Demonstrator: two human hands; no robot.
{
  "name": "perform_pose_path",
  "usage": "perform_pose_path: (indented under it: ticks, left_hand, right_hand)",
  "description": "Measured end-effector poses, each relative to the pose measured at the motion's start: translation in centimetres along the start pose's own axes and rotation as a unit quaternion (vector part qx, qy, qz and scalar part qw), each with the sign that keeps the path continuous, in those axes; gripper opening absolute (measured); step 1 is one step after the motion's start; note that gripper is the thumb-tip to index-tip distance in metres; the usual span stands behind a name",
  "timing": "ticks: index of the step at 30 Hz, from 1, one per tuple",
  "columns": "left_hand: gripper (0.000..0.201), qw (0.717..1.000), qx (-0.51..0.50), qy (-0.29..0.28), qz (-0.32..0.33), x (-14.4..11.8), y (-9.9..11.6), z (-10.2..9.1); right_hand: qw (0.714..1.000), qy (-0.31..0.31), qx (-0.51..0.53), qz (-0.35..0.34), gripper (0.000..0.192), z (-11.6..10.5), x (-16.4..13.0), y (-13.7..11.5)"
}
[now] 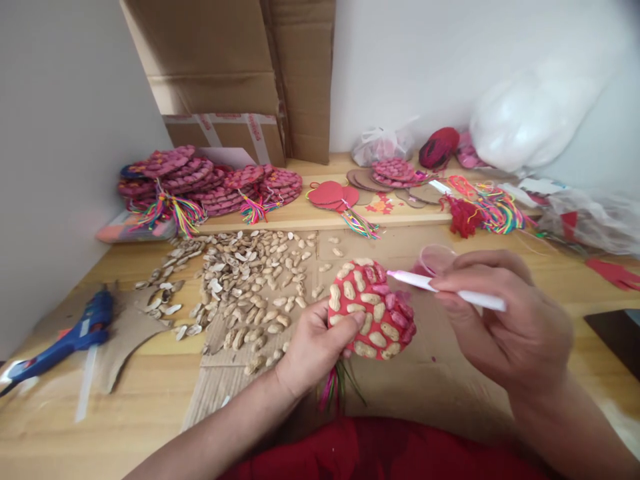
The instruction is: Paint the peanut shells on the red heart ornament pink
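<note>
My left hand (313,347) holds a round red disc (371,309) covered with glued peanut shells, thumb pressed on its left edge. Some shells on its right side are painted pink, the others are bare tan. A coloured tassel (334,390) hangs from the disc below my hand. My right hand (505,320) grips a thin white brush (445,289) whose pink tip points left at the disc's upper right edge. A small pink-rimmed cup (436,257) stands just behind the brush.
Loose peanut shells (240,280) lie spread on cardboard sheets (235,380) left of the disc. A blue glue gun (65,340) rests at the far left. Stacks of pink finished discs (200,180), tassels, red cutouts (333,195), plastic bags and cardboard boxes (235,73) line the back.
</note>
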State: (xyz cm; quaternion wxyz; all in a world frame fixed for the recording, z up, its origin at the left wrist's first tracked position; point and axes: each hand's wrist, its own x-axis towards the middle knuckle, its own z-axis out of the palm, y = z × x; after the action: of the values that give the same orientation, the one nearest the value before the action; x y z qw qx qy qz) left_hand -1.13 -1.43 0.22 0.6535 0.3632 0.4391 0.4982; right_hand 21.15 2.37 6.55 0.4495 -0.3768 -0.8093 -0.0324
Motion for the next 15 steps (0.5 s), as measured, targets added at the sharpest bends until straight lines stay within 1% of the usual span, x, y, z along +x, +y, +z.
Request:
perform_pose_path:
  ticks: [2,5,6,8,9,13,15]
  left_hand:
    - [0.038,1.0,0.007,0.003,-0.007,0.0,0.0,0.0]
    - [0.037,0.999,0.027,0.014,-0.024,0.0,0.1,0.1]
    - [0.037,0.999,0.034,0.013,-0.028,0.0,0.2,0.1]
    - [0.036,0.999,0.04,0.008,-0.034,0.0,0.2,0.1]
    - [0.037,0.998,0.042,0.006,-0.037,-0.1,0.2,0.0]
    - [0.038,0.998,0.039,-0.001,-0.044,-0.1,-0.1,-0.1]
    - [0.038,0.998,0.034,-0.01,-0.052,-0.1,-0.1,-0.2]
  right_hand:
    - [0.997,0.056,-0.009,0.058,0.02,-0.6,0.2,0.6]
    - [0.973,0.156,-0.092,0.143,0.008,-1.6,0.4,2.3]
    - [0.965,0.161,-0.124,0.166,0.008,-1.8,0.5,3.0]
    - [0.956,0.124,-0.168,0.206,0.014,-2.2,0.5,4.1]
    - [0.955,0.103,-0.178,0.212,0.016,-2.2,0.5,4.5]
    - [0.966,0.032,-0.169,0.192,0.017,-1.3,0.5,5.1]
    - [0.969,0.011,-0.161,0.188,0.016,-0.6,0.4,5.1]
